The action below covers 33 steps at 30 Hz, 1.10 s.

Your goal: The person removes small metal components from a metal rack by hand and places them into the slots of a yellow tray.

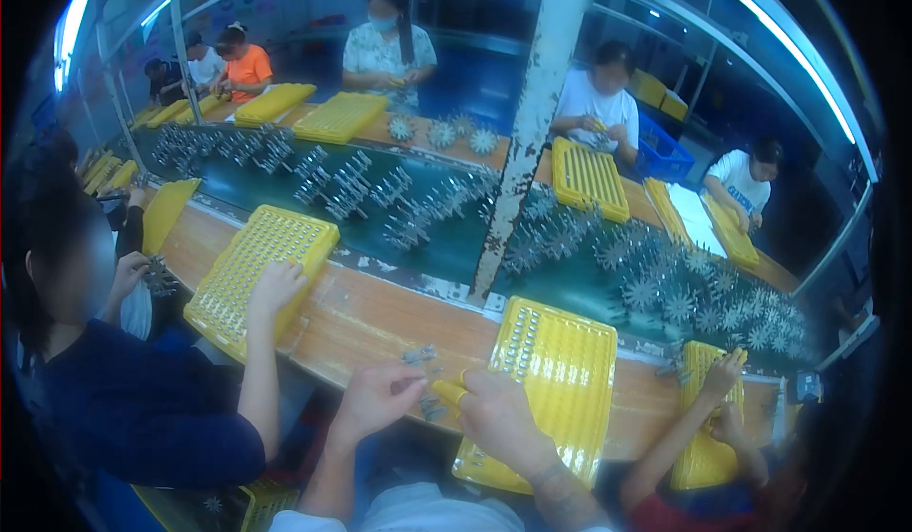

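Observation:
My left hand (380,401) is closed in a pinch over the wooden bench, thumb and fingertips together; what they hold, if anything, is too small to make out. Close on its right is my right hand (502,418), also closed, with yellow covers on its fingertips; its grip is hidden. A spiky metal piece (419,353) lies just beyond the hands, and another metal piece (433,408) shows between them. Beneath and beside my right hand, a yellow ridged tray (570,380) lies tilted on the bench edge. Small shiny metal parts (521,337) fill slots at its far left.
A green conveyor belt (418,268) runs across beyond the bench, bearing many star-shaped metal racks (641,290). A peeling white post (527,133) stands ahead. At left, a co-worker's hand (277,287) rests over a filled yellow tray (252,256); another co-worker's hand (724,375) works at right.

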{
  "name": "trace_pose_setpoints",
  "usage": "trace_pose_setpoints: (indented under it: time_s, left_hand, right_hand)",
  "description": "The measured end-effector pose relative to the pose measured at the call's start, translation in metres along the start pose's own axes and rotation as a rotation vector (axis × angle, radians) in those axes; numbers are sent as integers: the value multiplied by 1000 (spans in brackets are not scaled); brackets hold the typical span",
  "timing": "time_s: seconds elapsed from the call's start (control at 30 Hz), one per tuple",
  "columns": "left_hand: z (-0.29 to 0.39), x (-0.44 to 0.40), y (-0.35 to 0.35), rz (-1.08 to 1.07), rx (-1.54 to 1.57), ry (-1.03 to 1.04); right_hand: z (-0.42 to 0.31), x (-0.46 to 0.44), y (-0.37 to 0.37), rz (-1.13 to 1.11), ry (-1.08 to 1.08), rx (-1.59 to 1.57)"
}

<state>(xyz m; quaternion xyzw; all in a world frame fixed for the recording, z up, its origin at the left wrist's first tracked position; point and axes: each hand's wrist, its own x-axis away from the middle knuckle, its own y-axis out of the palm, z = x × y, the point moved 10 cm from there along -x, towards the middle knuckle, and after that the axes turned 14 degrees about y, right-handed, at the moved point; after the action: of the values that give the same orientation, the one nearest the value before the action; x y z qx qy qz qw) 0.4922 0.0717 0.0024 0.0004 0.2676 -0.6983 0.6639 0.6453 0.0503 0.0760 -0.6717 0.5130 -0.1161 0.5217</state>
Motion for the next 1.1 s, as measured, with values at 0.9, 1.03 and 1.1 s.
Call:
trace_pose_setpoints:
  time_s: [0.9,1.03,1.1]
  left_hand:
    - [121,34,-12,-41,-250,471]
    - [112,38,-8,-22,-219,364]
    - [100,38,-4,-34,-164,297]
  right_hand:
    - [-69,25,-69,98,111,122]
    - [-32,38,-101,233,262,212]
    - [6,54,-109,276,422,202]
